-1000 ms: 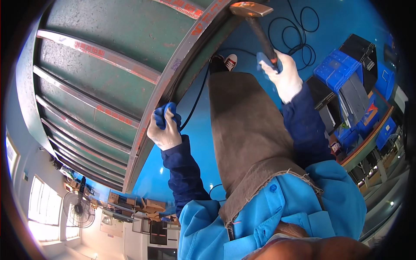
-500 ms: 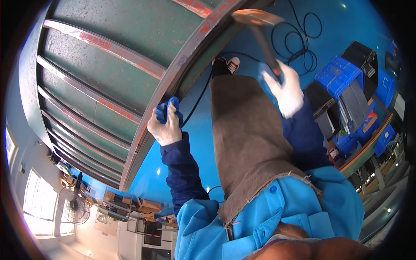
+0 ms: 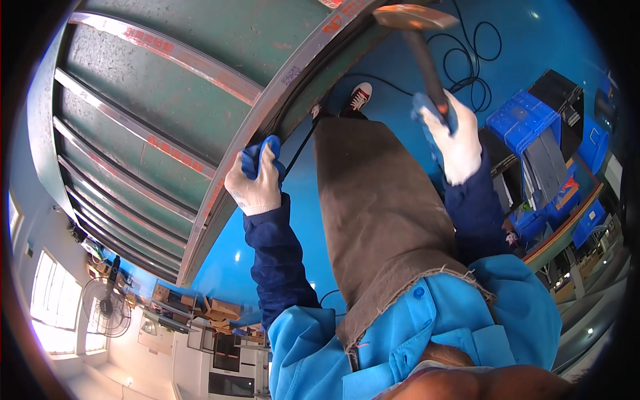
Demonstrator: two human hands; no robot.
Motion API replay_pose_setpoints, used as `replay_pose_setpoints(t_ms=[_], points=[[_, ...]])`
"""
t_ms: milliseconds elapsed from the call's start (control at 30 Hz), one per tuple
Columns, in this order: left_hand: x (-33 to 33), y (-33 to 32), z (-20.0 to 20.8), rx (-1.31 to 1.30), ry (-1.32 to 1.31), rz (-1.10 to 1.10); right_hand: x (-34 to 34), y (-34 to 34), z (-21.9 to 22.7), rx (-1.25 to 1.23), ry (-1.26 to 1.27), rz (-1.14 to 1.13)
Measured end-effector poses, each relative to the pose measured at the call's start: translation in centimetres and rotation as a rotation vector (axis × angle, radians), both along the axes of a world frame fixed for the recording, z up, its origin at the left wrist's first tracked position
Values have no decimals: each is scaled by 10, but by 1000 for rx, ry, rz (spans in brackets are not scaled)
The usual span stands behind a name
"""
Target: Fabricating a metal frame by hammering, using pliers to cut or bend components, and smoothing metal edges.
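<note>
My right hand (image 3: 461, 139), in a white glove with blue-coated fingers, is closed around the dark handle of a hammer (image 3: 427, 63). The hammer is raised over the blue floor, its worn metal head (image 3: 415, 16) at the far end, apart from the frame. My left hand (image 3: 257, 181), gloved the same way, is closed with curled fingers against the near rail (image 3: 223, 167) of a large metal frame. What those fingers pinch, if anything, is hidden. Several steel bars (image 3: 167, 48) with red markings cross the frame's green panel (image 3: 200, 120).
A black cable (image 3: 477, 73) lies coiled on the blue floor (image 3: 380, 60) beyond the hammer. Blue and black plastic crates (image 3: 523, 120) stand stacked at the right beside a curved bench edge (image 3: 567, 227). At the lower left are a standing fan (image 3: 107, 307) and cardboard boxes (image 3: 223, 309).
My right hand and the hammer have shifted a little to the right. My left hand stays closed at the rail. One of my shoes shows more fully beside the frame.
</note>
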State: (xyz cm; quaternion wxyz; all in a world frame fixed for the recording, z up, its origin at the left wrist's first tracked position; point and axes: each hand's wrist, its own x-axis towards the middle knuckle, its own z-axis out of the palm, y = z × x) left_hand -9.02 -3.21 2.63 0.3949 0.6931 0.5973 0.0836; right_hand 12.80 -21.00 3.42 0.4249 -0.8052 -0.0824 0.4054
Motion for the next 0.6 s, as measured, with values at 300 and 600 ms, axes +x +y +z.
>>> replay_pose_setpoints(t_ms=[300, 600], points=[[-25, 3, 23, -482, -226, 59, -1, 4, -8, -174, 9, 204], [-122, 29, 25, 377, -176, -425, -62, 2, 7, 145, -326, -189]])
